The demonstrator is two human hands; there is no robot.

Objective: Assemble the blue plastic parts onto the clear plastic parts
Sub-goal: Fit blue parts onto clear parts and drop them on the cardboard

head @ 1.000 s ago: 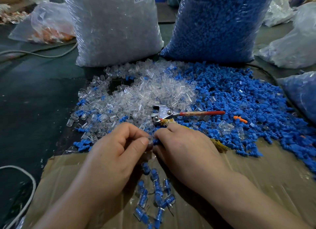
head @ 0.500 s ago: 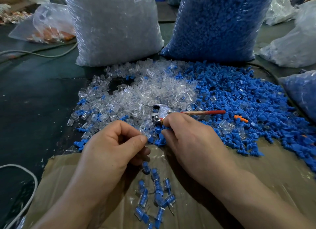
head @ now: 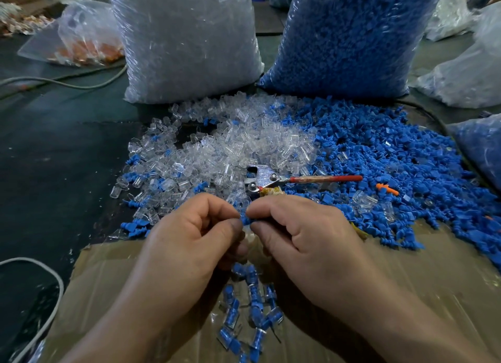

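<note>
Red-handled pliers (head: 267, 178) lay on the dark tabletop (head: 54, 159), and everything else is placed from them. Just in front of the pliers, toward the person, the left hand (head: 189, 243) and the right hand (head: 306, 235) met fingertip to fingertip. Each grip was clamped on the same small blue plastic part (head: 245, 219), thumb and forefinger pinching it from either side. Whether a clear piece sat inside the left grip could not be told.

Behind and to the left of the pliers spread a heap of clear plastic parts (head: 230, 148), with a few blue ones mixed in. To the right of the pliers lay a heap of blue plastic parts (head: 393, 156), and a single orange part (head: 387, 189) rested on it beyond the tip of the red handle. Well behind the pliers stood two full sacks: a bag of clear parts (head: 184, 42) on the left and a bag of blue parts (head: 347, 37) on the right.

Nearer the person than the pliers, a cardboard sheet (head: 406, 276) covered the tabletop under both wrists. On it, below the joined hands, lay a small cluster of assembled pieces (head: 252, 308), blue inside clear.
</note>
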